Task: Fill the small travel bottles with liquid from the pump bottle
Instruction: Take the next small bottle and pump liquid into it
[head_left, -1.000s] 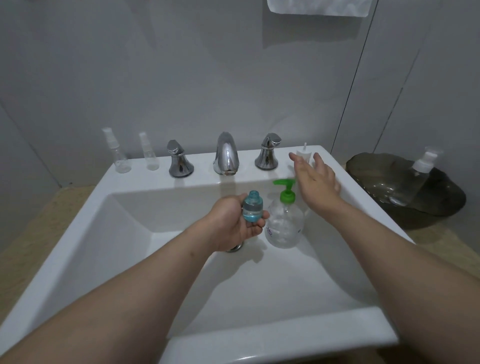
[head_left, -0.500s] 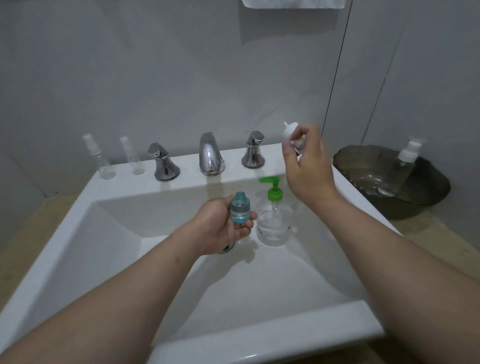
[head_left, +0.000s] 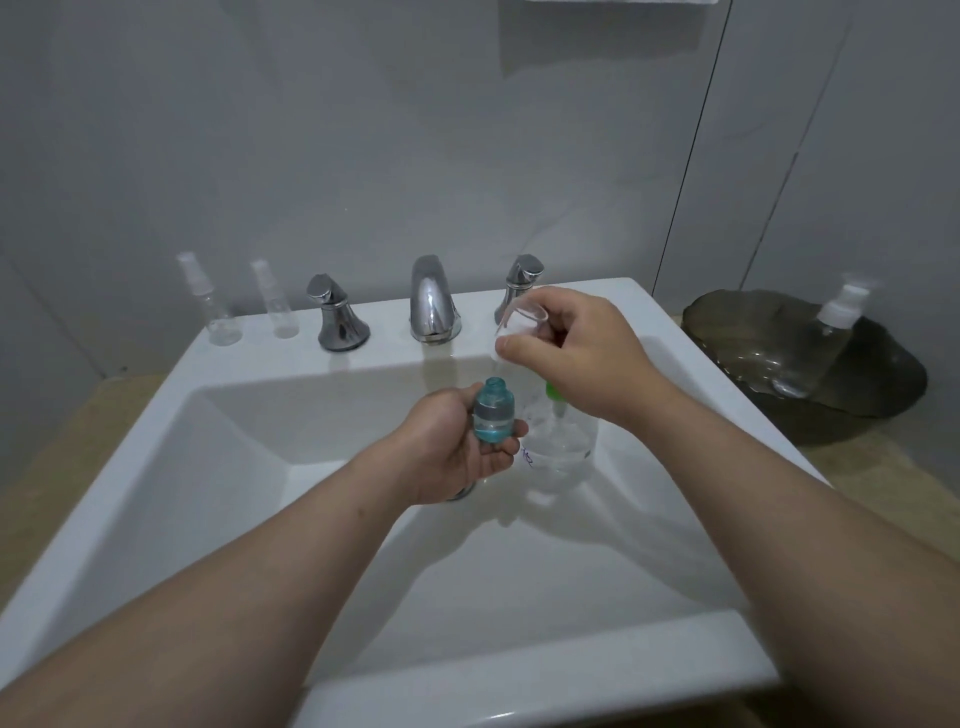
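One wide-angle camera, worn on the head, looks forward and down from over the near rim of the sink. It faces the wall at 12 o'clock, with the faucet in line. Both forearms enter from 6 o'clock. The left hand, gripping a small blue bottle, and the right hand, pinching what may be a clear funnel, sit near, mid-frame. A dark bowl marks 2 o'clock.

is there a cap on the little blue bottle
No, the blue bottle in the left hand shows a bare, open neck with no cap on it.
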